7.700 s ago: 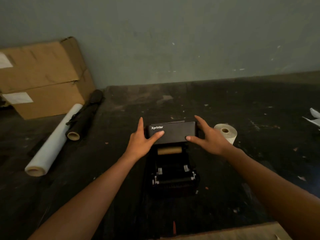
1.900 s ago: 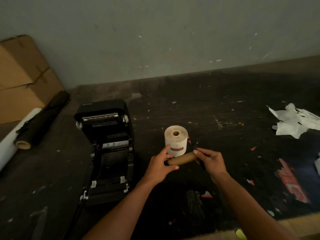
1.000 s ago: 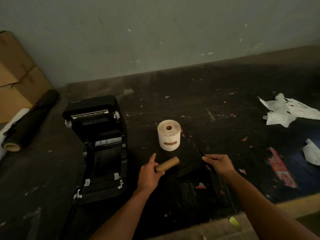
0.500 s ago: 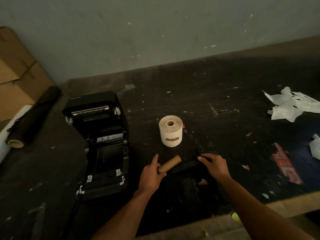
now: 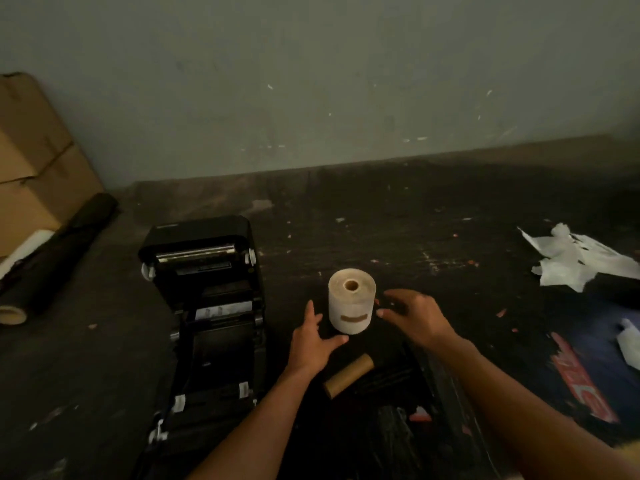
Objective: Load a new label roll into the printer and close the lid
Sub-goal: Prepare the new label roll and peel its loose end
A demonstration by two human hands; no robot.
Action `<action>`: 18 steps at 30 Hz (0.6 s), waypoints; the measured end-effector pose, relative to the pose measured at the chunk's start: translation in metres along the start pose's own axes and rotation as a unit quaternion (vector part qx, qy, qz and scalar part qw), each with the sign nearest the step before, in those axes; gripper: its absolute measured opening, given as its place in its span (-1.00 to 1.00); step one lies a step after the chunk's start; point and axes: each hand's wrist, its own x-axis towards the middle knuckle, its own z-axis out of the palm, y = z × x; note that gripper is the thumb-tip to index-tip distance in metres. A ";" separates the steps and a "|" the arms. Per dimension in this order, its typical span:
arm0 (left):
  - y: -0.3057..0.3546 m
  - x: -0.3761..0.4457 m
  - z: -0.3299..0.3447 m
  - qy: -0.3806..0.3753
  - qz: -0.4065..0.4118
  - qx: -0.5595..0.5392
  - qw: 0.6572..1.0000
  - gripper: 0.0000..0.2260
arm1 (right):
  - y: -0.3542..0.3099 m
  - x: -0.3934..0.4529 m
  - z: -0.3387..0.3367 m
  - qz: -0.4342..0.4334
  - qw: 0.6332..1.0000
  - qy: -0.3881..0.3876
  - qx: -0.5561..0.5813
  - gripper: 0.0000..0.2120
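A full cream label roll (image 5: 351,301) stands on end on the dark table, sealed with a brown tape strip. My left hand (image 5: 313,342) is open just left of it, thumb near its base. On the roll's right side my right hand (image 5: 414,315) spreads its fingers, close to the paper, holding nothing. The black printer (image 5: 207,306) sits to the left with its lid tipped back and its roll bay bare. An empty brown cardboard core (image 5: 348,375) lies on the table below my left hand, with a dark spindle rod (image 5: 388,375) beside it.
Cardboard boxes (image 5: 31,161) stand at the far left by the wall. A black roll (image 5: 59,254) and a white roll (image 5: 24,249) lie beside them. Crumpled white paper (image 5: 581,258) is at the right. A red printed scrap (image 5: 581,379) lies near the right front.
My left hand has let go of the empty core, which now lies on the table. My right hand left the dark rod. Both hands moved up to either side of the label roll.
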 end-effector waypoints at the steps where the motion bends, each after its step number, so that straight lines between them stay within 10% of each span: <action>1: 0.003 0.005 0.001 -0.010 -0.004 -0.005 1.000 -0.03 | -0.005 0.010 0.000 -0.030 0.999 -0.012 -0.028 -0.57; 11: 0.013 0.037 0.011 -0.037 -0.044 -0.016 0.998 0.09 | -0.017 0.071 0.036 -0.111 0.963 -0.104 -0.221 -0.35; 18: 0.016 0.050 0.020 -0.050 -0.045 -0.016 0.998 0.10 | 0.006 0.075 0.051 -0.106 0.972 -0.149 -0.148 -0.32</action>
